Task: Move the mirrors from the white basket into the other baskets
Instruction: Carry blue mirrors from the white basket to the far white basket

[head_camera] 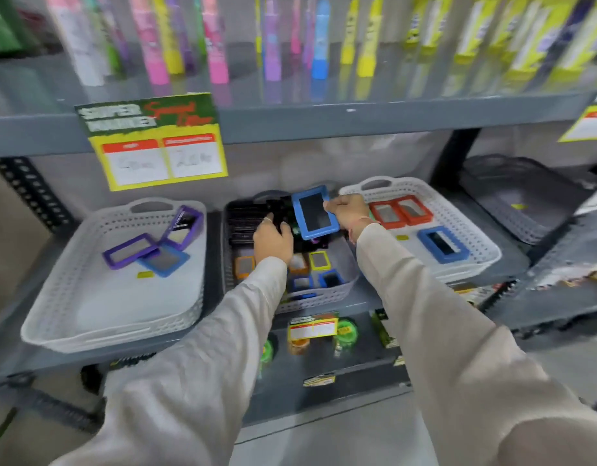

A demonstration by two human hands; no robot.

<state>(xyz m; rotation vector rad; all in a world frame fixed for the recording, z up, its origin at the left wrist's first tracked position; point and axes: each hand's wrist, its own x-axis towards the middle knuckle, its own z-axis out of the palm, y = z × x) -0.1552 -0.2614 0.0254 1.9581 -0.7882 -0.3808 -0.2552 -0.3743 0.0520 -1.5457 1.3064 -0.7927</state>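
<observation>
Three baskets stand side by side on a grey shelf. The middle basket (324, 290) holds several small framed mirrors, among them orange (244, 266), yellow (319, 260) and blue ones. My right hand (349, 210) is shut on a blue-framed mirror (313, 211), held tilted above the middle basket's back right corner. My left hand (273, 238) reaches into the middle basket and touches dark items at its back; its grip is hidden. The left basket (71, 314) holds two purple mirrors (130, 251) and a blue one. The right basket (475, 237) holds two red mirrors (401, 211) and a blue mirror (443, 244).
A yellow price sign (159, 153) hangs from the shelf above the left basket. Coloured tubes stand on the upper shelf (324, 119). A dark grey basket (525, 200) sits far right. Packaged goods lie on the lower shelf. A black upright post (455, 156) rises behind the right basket.
</observation>
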